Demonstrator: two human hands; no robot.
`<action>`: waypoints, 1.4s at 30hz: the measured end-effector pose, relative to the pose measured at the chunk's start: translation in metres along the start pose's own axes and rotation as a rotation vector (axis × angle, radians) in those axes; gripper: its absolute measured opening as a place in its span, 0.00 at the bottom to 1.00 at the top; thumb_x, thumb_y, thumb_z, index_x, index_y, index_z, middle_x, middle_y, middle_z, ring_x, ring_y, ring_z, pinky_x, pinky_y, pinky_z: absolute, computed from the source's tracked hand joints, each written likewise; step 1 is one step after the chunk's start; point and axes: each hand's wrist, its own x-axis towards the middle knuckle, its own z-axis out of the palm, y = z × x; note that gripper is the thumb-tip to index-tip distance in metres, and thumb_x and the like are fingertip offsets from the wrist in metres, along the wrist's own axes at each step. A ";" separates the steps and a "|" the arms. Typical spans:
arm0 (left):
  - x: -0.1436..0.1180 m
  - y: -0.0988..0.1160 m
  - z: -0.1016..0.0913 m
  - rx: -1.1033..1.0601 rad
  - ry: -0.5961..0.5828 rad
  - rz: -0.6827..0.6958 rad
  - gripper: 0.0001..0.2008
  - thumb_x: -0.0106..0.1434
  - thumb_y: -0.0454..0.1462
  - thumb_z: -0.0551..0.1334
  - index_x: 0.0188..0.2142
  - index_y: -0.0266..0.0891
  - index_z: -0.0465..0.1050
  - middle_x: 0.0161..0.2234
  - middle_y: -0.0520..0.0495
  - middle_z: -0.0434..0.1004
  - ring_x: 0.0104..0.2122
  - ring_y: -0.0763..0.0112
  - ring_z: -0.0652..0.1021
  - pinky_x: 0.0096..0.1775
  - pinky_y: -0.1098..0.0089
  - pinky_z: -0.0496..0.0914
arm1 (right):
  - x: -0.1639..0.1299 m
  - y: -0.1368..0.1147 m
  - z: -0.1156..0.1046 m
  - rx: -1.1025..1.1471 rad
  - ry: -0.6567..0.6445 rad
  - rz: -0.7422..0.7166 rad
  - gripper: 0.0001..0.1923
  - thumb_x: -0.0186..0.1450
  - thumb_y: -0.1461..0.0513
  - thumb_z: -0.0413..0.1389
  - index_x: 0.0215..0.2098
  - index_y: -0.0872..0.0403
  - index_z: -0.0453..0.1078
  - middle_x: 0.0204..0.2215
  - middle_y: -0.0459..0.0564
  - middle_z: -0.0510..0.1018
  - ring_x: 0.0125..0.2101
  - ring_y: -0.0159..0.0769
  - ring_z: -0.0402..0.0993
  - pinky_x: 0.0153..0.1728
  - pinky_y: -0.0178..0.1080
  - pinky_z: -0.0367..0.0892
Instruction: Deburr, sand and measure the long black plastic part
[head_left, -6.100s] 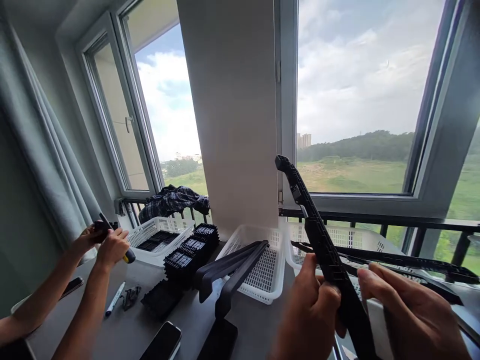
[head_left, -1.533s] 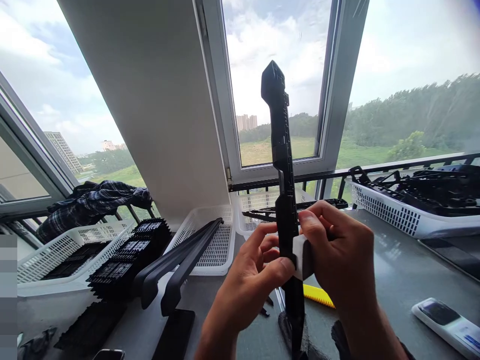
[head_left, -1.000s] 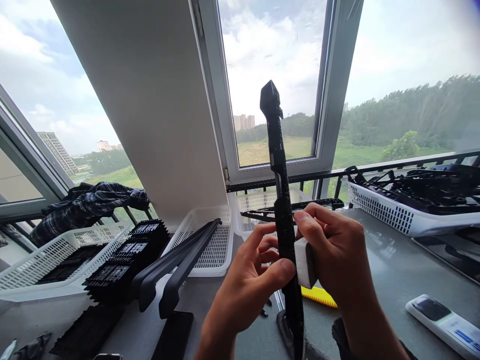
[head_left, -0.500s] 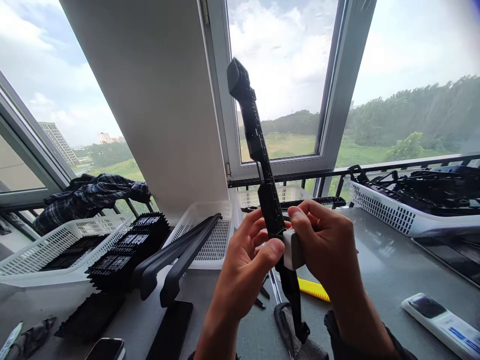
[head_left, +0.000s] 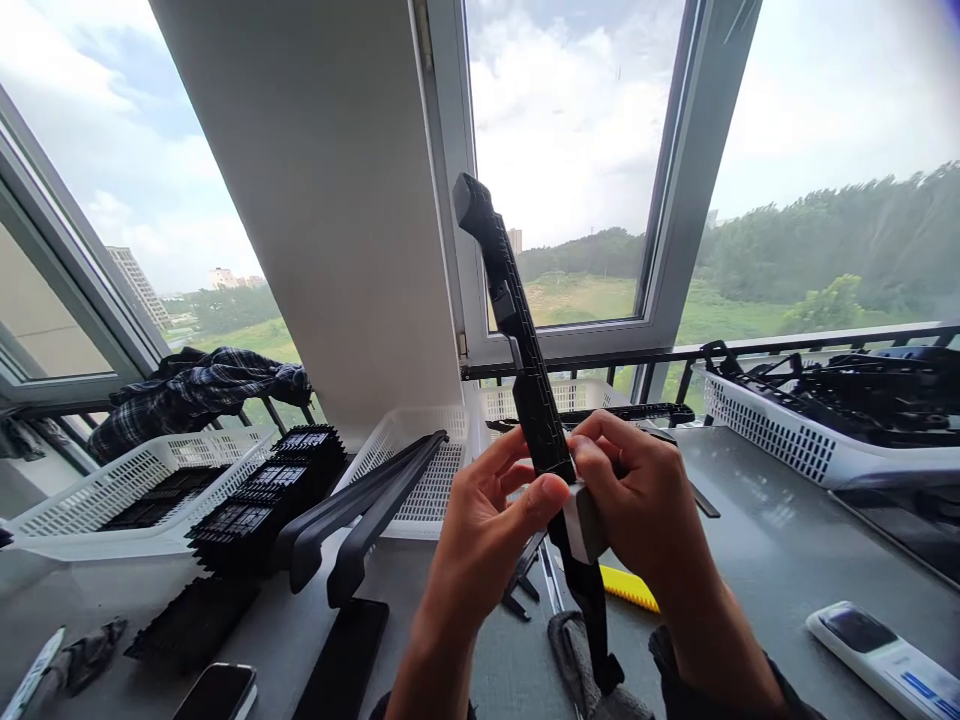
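Fingers [head_left: 551, 492] of our left hand [head_left: 487, 535] pinch the black bar [head_left: 525, 370] from its 9 o'clock side, thumb tip pressed to the bar's front, the other fingers curled behind it. Our right hand [head_left: 645, 500] grasps the same bar from 3 o'clock, forefinger bent over the front edge, and it also presses a small white block [head_left: 579, 522] against the bar just under the left thumb. Both hands are clenched on the bar, touching each other at the fingertips.

We see the bar standing nearly upright, leaning toward 11 o'clock, its thick head high against the window frame [head_left: 667, 200] and its lower end down on a grey rag [head_left: 570, 650] on the table [head_left: 757, 560].

Just behind the bar, at 4 o'clock from the hands, lies a yellow strip [head_left: 630, 590]. At 9 o'clock two long black arms [head_left: 360, 515] rest with their tips in a white basket [head_left: 420, 480]; further that way sits a stack of black ribbed parts [head_left: 262, 495], then another basket [head_left: 112, 500] with a plaid cloth [head_left: 202, 385] behind it. At 2 o'clock a basket [head_left: 787, 440] holds tangled black parts. At 4 o'clock, near the edge, lies a white remote [head_left: 885, 660]. At 8 o'clock a phone [head_left: 217, 692] lies flat.
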 end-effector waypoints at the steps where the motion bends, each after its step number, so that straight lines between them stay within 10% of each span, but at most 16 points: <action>1: 0.000 0.000 -0.001 0.001 -0.014 -0.016 0.28 0.64 0.50 0.74 0.60 0.41 0.80 0.56 0.37 0.82 0.50 0.54 0.82 0.45 0.65 0.77 | 0.000 0.001 0.000 -0.005 -0.005 0.004 0.12 0.69 0.58 0.53 0.27 0.51 0.67 0.16 0.39 0.67 0.18 0.29 0.59 0.20 0.33 0.53; 13: 0.000 -0.007 -0.007 0.025 -0.071 -0.036 0.24 0.66 0.50 0.72 0.56 0.39 0.83 0.50 0.39 0.85 0.54 0.51 0.81 0.51 0.64 0.73 | 0.001 0.010 0.007 -0.055 -0.060 -0.094 0.15 0.76 0.57 0.45 0.50 0.50 0.72 0.27 0.42 0.79 0.26 0.35 0.74 0.30 0.36 0.65; 25: 0.005 -0.012 0.004 0.114 0.255 0.210 0.16 0.70 0.42 0.67 0.54 0.39 0.81 0.53 0.40 0.83 0.53 0.57 0.81 0.49 0.66 0.77 | 0.001 0.023 0.026 0.029 -0.194 -0.088 0.20 0.79 0.54 0.43 0.57 0.49 0.73 0.42 0.49 0.84 0.41 0.41 0.80 0.42 0.41 0.70; 35: 0.006 -0.023 0.021 0.002 0.315 0.147 0.19 0.70 0.51 0.67 0.49 0.38 0.81 0.46 0.40 0.84 0.48 0.58 0.82 0.48 0.66 0.75 | -0.001 0.015 0.023 0.017 0.058 -0.011 0.15 0.75 0.55 0.50 0.48 0.50 0.77 0.29 0.44 0.82 0.23 0.35 0.73 0.27 0.37 0.65; 42: 0.003 -0.028 0.035 0.123 0.310 0.050 0.23 0.74 0.54 0.59 0.42 0.38 0.80 0.32 0.48 0.76 0.31 0.69 0.73 0.33 0.72 0.67 | 0.002 0.018 0.020 0.027 0.282 0.032 0.14 0.71 0.55 0.53 0.45 0.52 0.77 0.34 0.48 0.83 0.31 0.40 0.78 0.33 0.39 0.69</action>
